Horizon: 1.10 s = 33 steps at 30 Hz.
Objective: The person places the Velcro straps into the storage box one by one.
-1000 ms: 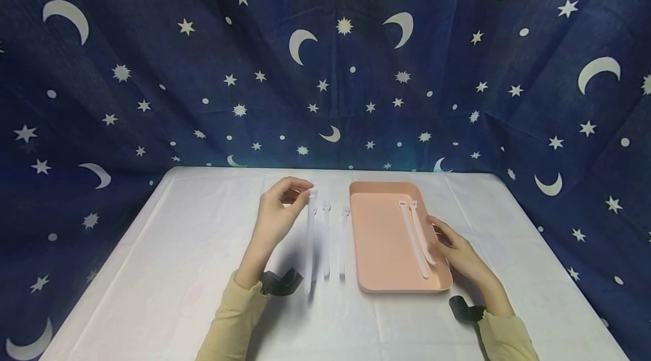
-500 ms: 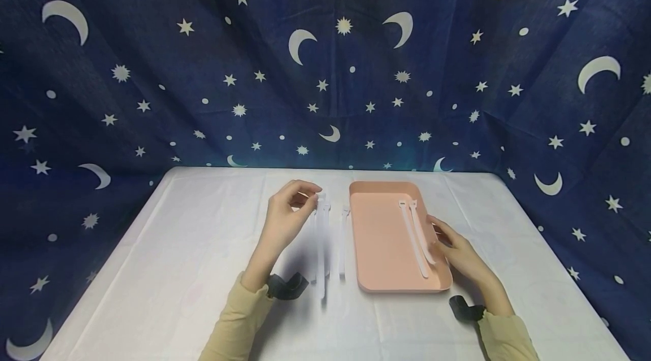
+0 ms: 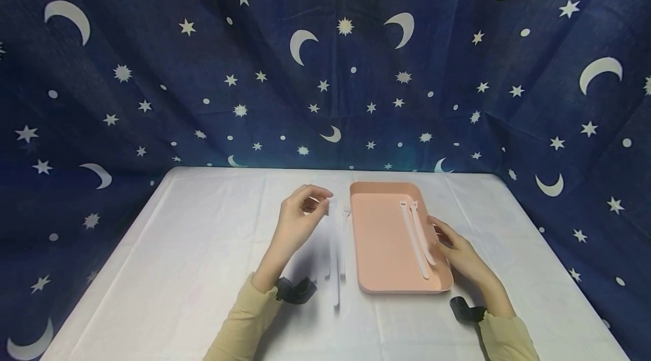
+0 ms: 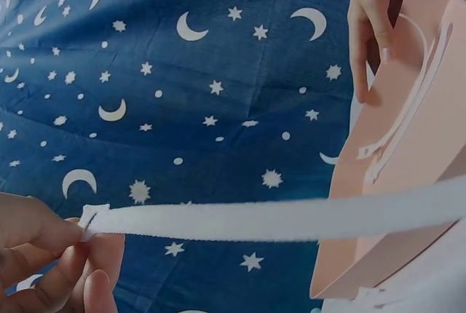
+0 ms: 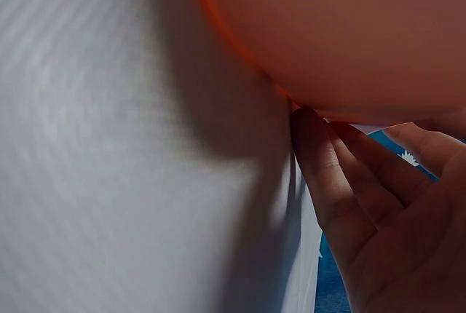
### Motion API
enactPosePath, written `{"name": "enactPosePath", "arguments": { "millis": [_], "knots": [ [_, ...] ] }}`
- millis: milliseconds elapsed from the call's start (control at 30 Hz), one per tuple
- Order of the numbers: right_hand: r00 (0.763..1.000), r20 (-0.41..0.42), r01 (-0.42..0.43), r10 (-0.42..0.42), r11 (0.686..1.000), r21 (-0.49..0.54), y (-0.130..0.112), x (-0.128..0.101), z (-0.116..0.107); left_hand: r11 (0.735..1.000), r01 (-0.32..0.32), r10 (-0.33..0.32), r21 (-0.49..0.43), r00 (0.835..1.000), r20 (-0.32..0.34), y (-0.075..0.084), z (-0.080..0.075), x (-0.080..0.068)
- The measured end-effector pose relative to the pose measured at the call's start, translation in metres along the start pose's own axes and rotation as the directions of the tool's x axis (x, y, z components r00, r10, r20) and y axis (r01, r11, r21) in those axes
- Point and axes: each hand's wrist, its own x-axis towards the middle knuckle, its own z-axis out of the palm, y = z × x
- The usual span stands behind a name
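Head view shows my left hand [image 3: 297, 220] pinching a white strap [image 3: 334, 253] by its end so it hangs free, while my right hand's [image 3: 458, 251] fingers steady the pink tray [image 3: 378, 236].

Broad white tabletop [image 3: 193, 248] left of the left hand [image 3: 297, 220] lies open. Passage between that hand and the pink tray [image 3: 381, 236] is narrowed by the dangling white strap [image 3: 334, 253] and straps lying flat [image 3: 343, 242]. The tray's right rim is blocked by the right hand [image 3: 455, 251].
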Motion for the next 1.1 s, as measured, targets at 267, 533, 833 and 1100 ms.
{"name": "enactPosePath", "arguments": {
  "millis": [267, 533, 833, 1100],
  "knots": [
    [1.000, -0.005, 0.004, -0.003, 1.000, 0.019, 0.000, -0.001, -0.001, 0.999, 0.002, -0.001, -0.039, 1.000, 0.027, 0.002, 0.013, -0.001],
    [1.000, -0.013, 0.027, -0.027, 0.999, 0.038, 0.001, -0.001, -0.001, 0.995, 0.017, -0.012, -0.102, 0.999, 0.043, 0.003, 0.027, -0.001],
    [1.000, -0.015, 0.027, -0.027, 0.999, 0.037, 0.001, -0.001, -0.001, 0.984, 0.052, -0.039, -0.167, 0.996, 0.081, 0.005, 0.041, 0.006],
    [1.000, -0.014, 0.014, -0.013, 0.999, 0.030, 0.002, -0.001, -0.001, 0.965, 0.085, -0.060, -0.246, 0.992, 0.109, 0.006, 0.056, 0.014]
  ]
}}
